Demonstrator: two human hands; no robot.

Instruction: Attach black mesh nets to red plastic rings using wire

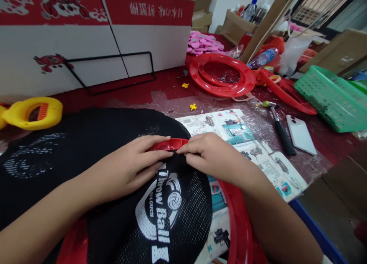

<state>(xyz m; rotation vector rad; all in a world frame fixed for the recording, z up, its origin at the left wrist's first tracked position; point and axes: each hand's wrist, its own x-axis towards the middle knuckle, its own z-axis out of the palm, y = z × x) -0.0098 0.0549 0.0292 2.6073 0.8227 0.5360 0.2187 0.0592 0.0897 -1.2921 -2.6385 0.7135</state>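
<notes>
A black mesh net [94, 149] with white printed lettering is stretched over a red plastic ring [241, 225] lying in front of me. My left hand [134, 166] presses on the mesh at the ring's far rim [169, 144], fingers curled and pinching the fabric edge. My right hand [209, 155] meets it from the right, its fingers pinched on the same mesh edge at the red rim. Both hands touch at the fingertips.
Printed sheets under clear plastic [252, 149] cover the red table. A hammer [281, 132] and a white phone [301, 134] lie to the right, a green basket [332, 99] beyond. Red rings [222, 74], pink parts [205, 42], a yellow part [33, 113] and a white-red box [86, 34] sit farther off.
</notes>
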